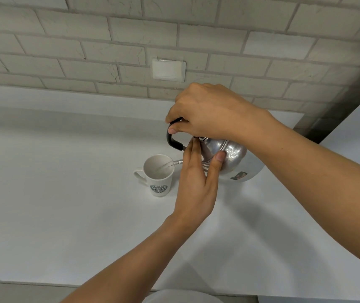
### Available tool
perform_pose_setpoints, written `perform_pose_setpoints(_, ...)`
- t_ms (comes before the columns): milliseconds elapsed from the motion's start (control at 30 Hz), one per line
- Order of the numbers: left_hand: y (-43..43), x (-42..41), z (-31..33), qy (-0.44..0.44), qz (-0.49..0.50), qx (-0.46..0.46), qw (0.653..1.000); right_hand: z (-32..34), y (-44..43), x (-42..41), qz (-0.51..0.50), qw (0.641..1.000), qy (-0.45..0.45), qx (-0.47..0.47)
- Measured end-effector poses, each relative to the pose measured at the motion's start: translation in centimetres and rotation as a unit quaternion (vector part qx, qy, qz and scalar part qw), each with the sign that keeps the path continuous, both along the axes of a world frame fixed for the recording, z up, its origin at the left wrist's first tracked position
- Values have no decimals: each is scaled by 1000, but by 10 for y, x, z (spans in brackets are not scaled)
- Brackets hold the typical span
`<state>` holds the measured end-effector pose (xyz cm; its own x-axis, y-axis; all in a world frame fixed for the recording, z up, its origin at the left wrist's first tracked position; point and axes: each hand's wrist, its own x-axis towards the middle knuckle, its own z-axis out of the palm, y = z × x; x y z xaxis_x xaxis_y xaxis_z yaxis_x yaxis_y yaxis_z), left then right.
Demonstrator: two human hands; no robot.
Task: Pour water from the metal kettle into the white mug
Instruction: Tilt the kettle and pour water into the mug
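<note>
A white mug (158, 182) with a green round logo stands upright on the white counter (65, 204), its handle pointing left. The shiny metal kettle (232, 155) is tilted toward the mug, its spout over the mug's right rim, and a thin stream of water runs into the mug. My right hand (209, 112) grips the kettle's black handle (172, 138) from above. My left hand (196, 186) rests flat against the kettle's body and lid, fingers extended, thumb on the metal side.
A pale brick wall (87, 51) with a white blanking plate (168, 69) runs behind the counter. A dark vertical edge (338, 106) and a white panel stand at the right. The counter's front edge (43, 283) lies near my body.
</note>
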<state>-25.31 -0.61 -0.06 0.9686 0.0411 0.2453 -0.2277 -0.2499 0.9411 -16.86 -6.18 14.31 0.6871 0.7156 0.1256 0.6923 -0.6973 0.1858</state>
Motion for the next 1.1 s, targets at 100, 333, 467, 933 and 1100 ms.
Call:
perform_pose_setpoints(100, -1, -1, -1, 1, 2, -4, 1000, 0, 1, 0, 4, 1000, -6, -2)
perform_pose_setpoints(333, 0, -1, -2, -4, 0, -12, 1000, -1, 3, 0, 11, 1000, -3, -7)
perform_pose_setpoints(467, 0, -1, -2, -6, 1, -19, 1000, 0, 4, 1, 15, 1000, -3, -12)
perform_pose_setpoints(933, 2, 2, -1, -11, 3, -25, 1000, 4, 12, 2, -8, 999, 3, -34)
perform_pose_setpoints(1100, 3, 2, -1, -14, 6, -24, 1000, 4, 15, 3, -11, 999, 7, -39)
